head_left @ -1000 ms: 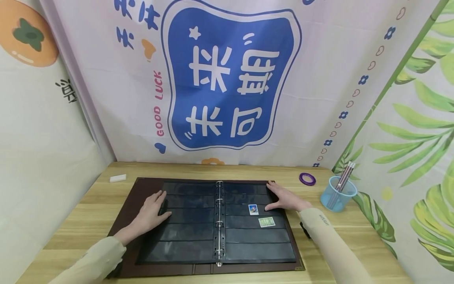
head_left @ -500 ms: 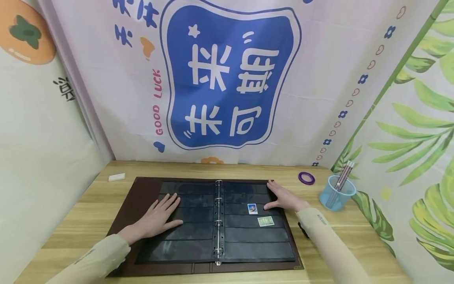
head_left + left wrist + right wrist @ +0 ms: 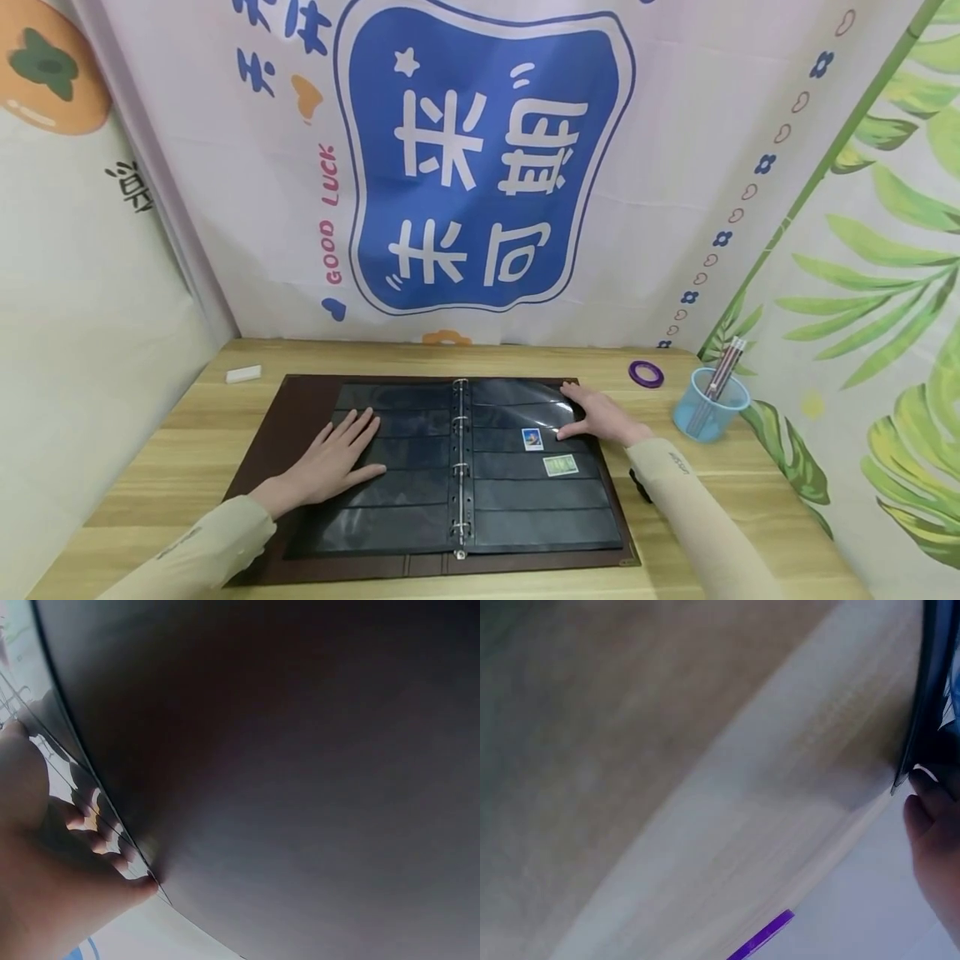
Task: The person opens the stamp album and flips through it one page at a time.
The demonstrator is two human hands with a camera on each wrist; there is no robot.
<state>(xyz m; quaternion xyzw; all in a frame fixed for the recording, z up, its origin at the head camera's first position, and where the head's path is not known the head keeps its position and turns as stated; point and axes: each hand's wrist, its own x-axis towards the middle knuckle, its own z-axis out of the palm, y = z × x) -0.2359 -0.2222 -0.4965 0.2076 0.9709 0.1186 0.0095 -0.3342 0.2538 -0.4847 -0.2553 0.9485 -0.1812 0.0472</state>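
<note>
A brown ring-binder stamp album (image 3: 292,408) lies open on the table, with black pocket pages on both sides of its metal rings (image 3: 461,446). My left hand (image 3: 330,462) rests flat with spread fingers on the left page (image 3: 408,487). At the upper outer corner of the right page (image 3: 540,496), my right hand (image 3: 603,417) touches the edge, thumb held away from the fingers. That page bows up there and catches the light. A blue stamp (image 3: 532,439) and a green stamp (image 3: 561,465) sit in its pockets. In the right wrist view, the fingertips (image 3: 921,780) meet the album's edge.
A purple tape ring (image 3: 646,374) lies behind the album on the right. Beside it stands a blue mesh cup (image 3: 708,412) with several pencils. A white eraser (image 3: 243,374) lies at the back left. Printed cloth hangs behind and beside the table.
My left hand has slid right, farther onto the left page, and flattened. The right hand keeps its place at the corner, where the right page has begun to bulge and shine.
</note>
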